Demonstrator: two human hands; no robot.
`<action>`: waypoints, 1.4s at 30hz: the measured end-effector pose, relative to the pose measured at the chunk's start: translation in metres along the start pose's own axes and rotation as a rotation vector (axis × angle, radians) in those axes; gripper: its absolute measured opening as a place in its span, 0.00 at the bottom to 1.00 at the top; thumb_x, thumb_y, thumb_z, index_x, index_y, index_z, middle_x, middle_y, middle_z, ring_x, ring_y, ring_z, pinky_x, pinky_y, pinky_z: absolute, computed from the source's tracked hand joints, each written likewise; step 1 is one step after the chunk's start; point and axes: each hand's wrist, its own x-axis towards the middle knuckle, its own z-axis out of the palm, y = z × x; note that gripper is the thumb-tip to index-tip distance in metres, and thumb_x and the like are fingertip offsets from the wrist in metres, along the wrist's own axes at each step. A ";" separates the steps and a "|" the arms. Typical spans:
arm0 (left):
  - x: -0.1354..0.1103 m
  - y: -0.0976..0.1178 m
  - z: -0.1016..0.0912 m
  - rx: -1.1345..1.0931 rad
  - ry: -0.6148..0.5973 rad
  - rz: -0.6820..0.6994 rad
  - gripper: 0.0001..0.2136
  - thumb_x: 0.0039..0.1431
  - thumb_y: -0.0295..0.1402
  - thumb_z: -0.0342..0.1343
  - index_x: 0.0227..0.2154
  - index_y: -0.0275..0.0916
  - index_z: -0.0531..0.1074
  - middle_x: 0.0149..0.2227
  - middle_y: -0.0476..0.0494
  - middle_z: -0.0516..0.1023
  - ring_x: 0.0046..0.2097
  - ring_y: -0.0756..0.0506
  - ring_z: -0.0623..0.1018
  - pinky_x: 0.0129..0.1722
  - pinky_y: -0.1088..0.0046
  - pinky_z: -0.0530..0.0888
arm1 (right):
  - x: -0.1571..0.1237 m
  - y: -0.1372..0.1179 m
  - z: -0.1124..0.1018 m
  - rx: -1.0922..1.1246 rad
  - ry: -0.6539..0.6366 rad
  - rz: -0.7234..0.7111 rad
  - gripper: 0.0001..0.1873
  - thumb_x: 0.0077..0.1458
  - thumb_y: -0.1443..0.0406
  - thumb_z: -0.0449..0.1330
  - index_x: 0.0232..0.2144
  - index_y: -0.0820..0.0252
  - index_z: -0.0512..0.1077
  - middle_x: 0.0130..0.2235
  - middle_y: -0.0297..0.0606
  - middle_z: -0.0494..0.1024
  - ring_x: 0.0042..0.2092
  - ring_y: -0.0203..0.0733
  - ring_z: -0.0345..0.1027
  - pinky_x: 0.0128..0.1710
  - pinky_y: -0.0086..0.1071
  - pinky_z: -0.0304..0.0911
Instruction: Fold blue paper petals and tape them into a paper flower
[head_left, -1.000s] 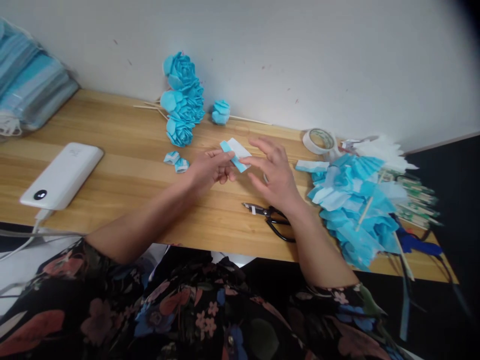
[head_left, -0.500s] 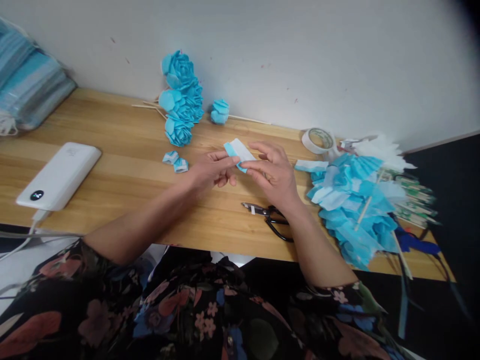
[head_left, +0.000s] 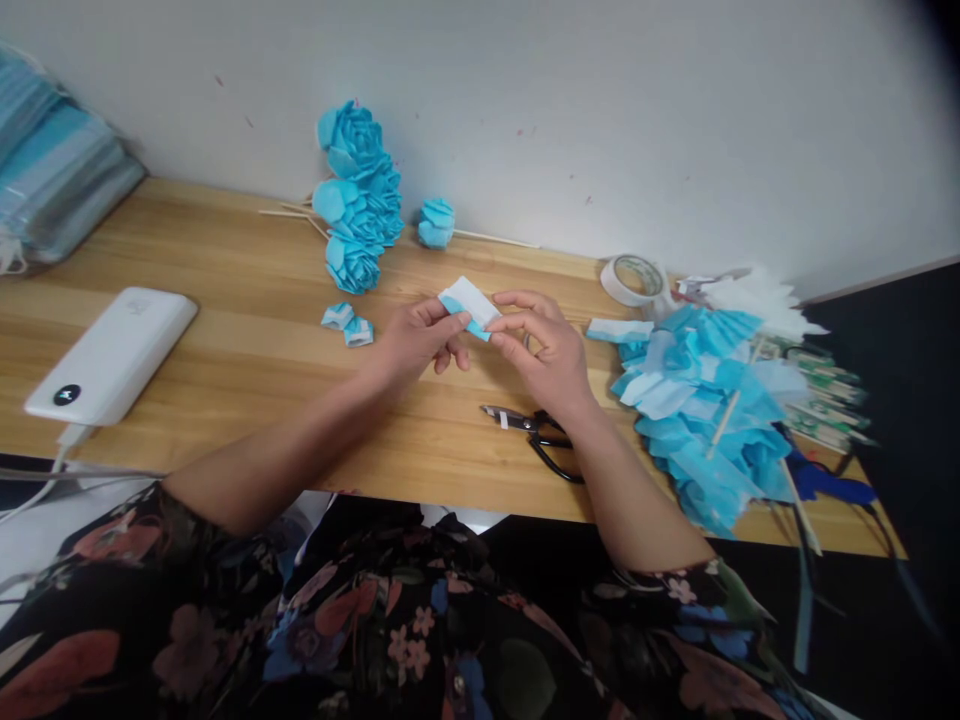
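A small folded piece of blue and white fabric [head_left: 469,303] is held just above the wooden table [head_left: 247,350]. My left hand [head_left: 416,343] pinches its left end between thumb and fingers. My right hand [head_left: 541,350] pinches its right end, fingers curled. Black scissors [head_left: 536,432] lie on the table just below my right wrist. Two small folded blue pieces [head_left: 349,322] lie left of my left hand.
Blue fabric roses on sticks [head_left: 358,210] lie by the wall, one single rose [head_left: 436,222] beside them. A tape roll [head_left: 634,279] and a heap of blue cut pieces [head_left: 705,400] sit at right. A white power bank [head_left: 112,352] and stacked blue masks [head_left: 52,170] are at left.
My right hand's fingers were spread; they have closed onto the right end of the fabric piece. The piece has shifted slightly between both hands.
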 end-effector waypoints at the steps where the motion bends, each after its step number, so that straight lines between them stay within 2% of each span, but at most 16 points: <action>1: 0.000 0.000 -0.001 -0.007 0.002 -0.010 0.09 0.67 0.32 0.65 0.32 0.36 0.73 0.18 0.50 0.78 0.17 0.54 0.72 0.17 0.81 0.61 | 0.000 0.000 0.000 -0.014 0.001 -0.023 0.04 0.66 0.62 0.65 0.41 0.47 0.81 0.57 0.36 0.84 0.60 0.51 0.77 0.62 0.54 0.71; 3: 0.001 0.001 -0.003 -0.026 -0.001 -0.044 0.09 0.69 0.31 0.63 0.32 0.36 0.73 0.18 0.49 0.78 0.16 0.55 0.70 0.16 0.81 0.59 | 0.001 0.000 -0.002 -0.052 -0.010 -0.093 0.11 0.65 0.67 0.64 0.46 0.46 0.80 0.60 0.36 0.82 0.62 0.51 0.76 0.64 0.55 0.70; 6: 0.001 0.003 -0.006 -0.061 -0.020 -0.096 0.09 0.70 0.32 0.61 0.33 0.36 0.73 0.18 0.49 0.78 0.14 0.56 0.67 0.16 0.81 0.58 | 0.001 0.000 -0.003 -0.119 -0.046 -0.177 0.26 0.60 0.74 0.62 0.55 0.43 0.76 0.65 0.37 0.78 0.67 0.53 0.72 0.67 0.57 0.67; 8: 0.001 0.005 -0.007 -0.076 -0.038 -0.125 0.09 0.70 0.32 0.61 0.33 0.36 0.73 0.18 0.48 0.78 0.14 0.56 0.66 0.16 0.81 0.57 | 0.001 0.002 -0.002 -0.146 -0.054 -0.199 0.30 0.58 0.76 0.61 0.58 0.42 0.74 0.67 0.37 0.77 0.68 0.54 0.70 0.68 0.58 0.66; 10: 0.000 0.006 -0.007 -0.080 -0.057 -0.148 0.09 0.70 0.31 0.61 0.32 0.36 0.73 0.17 0.48 0.77 0.14 0.55 0.67 0.16 0.81 0.56 | 0.001 0.004 -0.001 -0.151 -0.050 -0.200 0.27 0.59 0.75 0.61 0.56 0.42 0.75 0.66 0.37 0.77 0.68 0.55 0.70 0.67 0.59 0.66; 14: -0.001 0.004 -0.004 -0.071 -0.087 -0.146 0.07 0.69 0.32 0.63 0.36 0.35 0.75 0.17 0.50 0.77 0.14 0.55 0.68 0.16 0.81 0.56 | 0.001 0.005 0.002 -0.102 -0.029 -0.178 0.09 0.63 0.67 0.65 0.43 0.45 0.80 0.60 0.36 0.80 0.65 0.54 0.72 0.63 0.56 0.69; 17: -0.001 0.002 -0.002 -0.058 -0.091 -0.106 0.10 0.65 0.35 0.68 0.38 0.34 0.76 0.18 0.50 0.78 0.15 0.55 0.70 0.16 0.81 0.57 | 0.000 0.004 0.002 -0.044 -0.011 -0.101 0.03 0.65 0.63 0.66 0.38 0.47 0.81 0.57 0.37 0.82 0.62 0.52 0.74 0.63 0.55 0.69; 21: -0.002 0.000 -0.002 -0.028 -0.108 -0.034 0.16 0.59 0.41 0.73 0.36 0.34 0.75 0.18 0.50 0.78 0.16 0.55 0.71 0.16 0.81 0.58 | 0.000 0.000 0.002 0.072 0.007 0.058 0.05 0.65 0.58 0.67 0.38 0.49 0.82 0.57 0.38 0.83 0.60 0.50 0.77 0.63 0.53 0.69; 24: -0.004 0.000 -0.002 0.003 -0.110 0.027 0.19 0.56 0.43 0.74 0.36 0.35 0.75 0.19 0.50 0.78 0.17 0.55 0.71 0.16 0.81 0.59 | 0.000 -0.003 0.004 0.212 0.012 0.182 0.08 0.63 0.55 0.68 0.37 0.51 0.81 0.55 0.39 0.85 0.57 0.48 0.79 0.58 0.47 0.73; 27: -0.005 0.000 -0.001 0.053 -0.096 0.089 0.18 0.56 0.42 0.74 0.36 0.36 0.75 0.19 0.52 0.77 0.19 0.53 0.74 0.16 0.80 0.60 | 0.001 -0.006 0.007 0.336 0.020 0.305 0.09 0.60 0.55 0.69 0.34 0.53 0.79 0.46 0.37 0.86 0.45 0.42 0.80 0.47 0.39 0.75; 30: -0.005 -0.001 0.000 0.131 -0.075 0.138 0.15 0.59 0.42 0.71 0.37 0.36 0.76 0.20 0.53 0.76 0.20 0.53 0.75 0.17 0.80 0.61 | 0.002 -0.009 0.008 0.379 0.035 0.390 0.09 0.56 0.56 0.71 0.33 0.53 0.78 0.35 0.33 0.84 0.35 0.37 0.75 0.39 0.35 0.72; 38: -0.006 -0.001 0.002 0.198 -0.079 0.171 0.08 0.63 0.33 0.64 0.41 0.35 0.77 0.19 0.54 0.75 0.19 0.53 0.75 0.17 0.80 0.61 | 0.002 -0.011 0.008 0.453 0.060 0.437 0.09 0.54 0.58 0.70 0.31 0.54 0.76 0.31 0.31 0.83 0.32 0.36 0.72 0.36 0.35 0.67; 42: -0.007 0.001 0.001 0.185 -0.090 0.170 0.07 0.64 0.32 0.62 0.42 0.34 0.77 0.19 0.53 0.76 0.20 0.52 0.76 0.17 0.80 0.63 | 0.002 -0.011 0.008 0.434 0.058 0.433 0.09 0.56 0.57 0.69 0.31 0.55 0.76 0.30 0.31 0.82 0.30 0.35 0.70 0.35 0.35 0.64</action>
